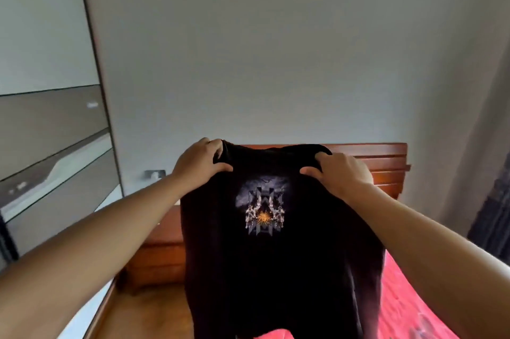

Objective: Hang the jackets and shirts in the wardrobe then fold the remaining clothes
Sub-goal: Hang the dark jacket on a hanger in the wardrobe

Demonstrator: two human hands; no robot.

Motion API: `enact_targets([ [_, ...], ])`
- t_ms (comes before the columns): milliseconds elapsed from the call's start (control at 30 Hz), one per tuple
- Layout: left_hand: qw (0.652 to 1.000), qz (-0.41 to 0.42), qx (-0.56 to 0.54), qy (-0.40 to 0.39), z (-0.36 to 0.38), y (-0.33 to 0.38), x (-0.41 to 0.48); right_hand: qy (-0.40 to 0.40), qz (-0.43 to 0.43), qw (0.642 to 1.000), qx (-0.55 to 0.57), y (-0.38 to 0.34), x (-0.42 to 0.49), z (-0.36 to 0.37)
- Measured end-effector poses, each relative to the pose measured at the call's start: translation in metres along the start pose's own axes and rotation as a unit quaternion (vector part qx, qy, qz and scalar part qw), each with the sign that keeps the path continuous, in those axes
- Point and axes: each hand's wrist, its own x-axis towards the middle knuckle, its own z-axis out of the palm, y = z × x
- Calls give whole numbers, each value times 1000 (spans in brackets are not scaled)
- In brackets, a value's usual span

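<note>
Both the left hand (198, 163) at eleven o'clock and the right hand (339, 173) at one had their grip clenched on a black graphic-print T-shirt (262, 269).

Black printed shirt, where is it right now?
Head view, centre: the black shirt hangs from the left hand and right hand, before the wooden headboard, above the red bed.

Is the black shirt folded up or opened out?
Opened out. The black shirt hangs full length, its picture showing, with the left hand and right hand gripping its top corners.
</note>
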Motion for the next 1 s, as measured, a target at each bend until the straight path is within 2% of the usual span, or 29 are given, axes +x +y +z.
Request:
enact_targets([
  [267, 989, -104, 84, 58, -98, -127, -71, 15, -122, 988, 97, -172, 74, 2],
  [600, 955, -211, 192, 79, -216, -243, -179, 36, -282, 937, 202, -398, 120, 13],
  [800, 915, -303, 245, 105, -277, -291, -249, 33, -379, 887, 263, -523, 124, 3],
  [1000, 859, -381, 317, 127, -328, -312, -304, 57, -474, 815, 327, -630, 128, -8],
])
